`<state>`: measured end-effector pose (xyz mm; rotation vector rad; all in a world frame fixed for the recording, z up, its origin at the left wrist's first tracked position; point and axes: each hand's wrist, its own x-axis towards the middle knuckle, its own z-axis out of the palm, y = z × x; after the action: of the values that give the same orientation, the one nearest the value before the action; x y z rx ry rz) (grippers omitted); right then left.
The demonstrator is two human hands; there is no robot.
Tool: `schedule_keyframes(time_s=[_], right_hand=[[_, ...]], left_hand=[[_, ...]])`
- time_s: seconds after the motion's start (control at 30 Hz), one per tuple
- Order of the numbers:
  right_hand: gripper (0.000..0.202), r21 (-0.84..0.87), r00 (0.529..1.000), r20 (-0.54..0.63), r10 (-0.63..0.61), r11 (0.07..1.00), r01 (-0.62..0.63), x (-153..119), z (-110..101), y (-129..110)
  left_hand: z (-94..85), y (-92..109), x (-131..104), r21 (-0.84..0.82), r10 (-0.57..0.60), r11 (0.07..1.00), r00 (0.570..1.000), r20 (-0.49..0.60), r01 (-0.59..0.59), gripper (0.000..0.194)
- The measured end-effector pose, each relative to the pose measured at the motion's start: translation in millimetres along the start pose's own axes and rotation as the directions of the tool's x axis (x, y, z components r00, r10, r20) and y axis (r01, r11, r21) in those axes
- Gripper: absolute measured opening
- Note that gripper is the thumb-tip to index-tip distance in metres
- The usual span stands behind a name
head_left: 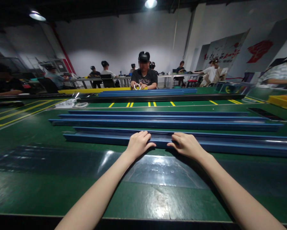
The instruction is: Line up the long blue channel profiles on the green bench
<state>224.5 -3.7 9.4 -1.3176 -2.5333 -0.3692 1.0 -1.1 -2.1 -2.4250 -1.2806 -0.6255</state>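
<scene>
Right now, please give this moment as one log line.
left hand: grips nearest blue channel | right hand: grips same channel | clear strip: on green table

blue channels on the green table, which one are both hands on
The long, straight blue channel nearest the camera: the left hand and right hand are on it; the other blue channels lie farther back.

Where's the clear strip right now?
Head view: the clear strip spans left to right on the table, just nearer than the blue channel that the left hand and right hand hold.
</scene>
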Motion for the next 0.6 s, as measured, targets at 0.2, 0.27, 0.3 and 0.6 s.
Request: schedule_keyframes(time_s=[0.2, 0.27, 0.3, 0.6], right_hand=[[0.037, 0.006, 1.0, 0.01, 0.005, 1.0, -0.005, -0.6, -1.3, -0.2], [0.036, 0.009, 1.0, 0.013, 0.009, 1.0, -0.009, -0.6, -1.9, -0.5], [0.036, 0.011, 1.0, 0.013, 0.011, 1.0, -0.011, -0.7, -2.1, -0.7], [0.033, 0.01, 1.0, -0.013, -0.002, 1.0, 0.002, -1.9, -1.5, -1.2]], left_hand=[[-3.6, 0.2, 2.3, -0.005, -0.014, 1.0, 0.998, 0.055, 0.014, 0.036], [-3.7, 0.0, 2.6, -0.008, -0.018, 1.0, 0.998, 0.067, 0.018, 0.037], [-3.5, -0.1, 2.7, -0.009, -0.022, 1.0, 0.997, 0.069, 0.022, 0.038], [-1.4, -0.7, 2.6, -0.029, -0.031, 0.999, 0.996, 0.079, 0.033, 0.039]])
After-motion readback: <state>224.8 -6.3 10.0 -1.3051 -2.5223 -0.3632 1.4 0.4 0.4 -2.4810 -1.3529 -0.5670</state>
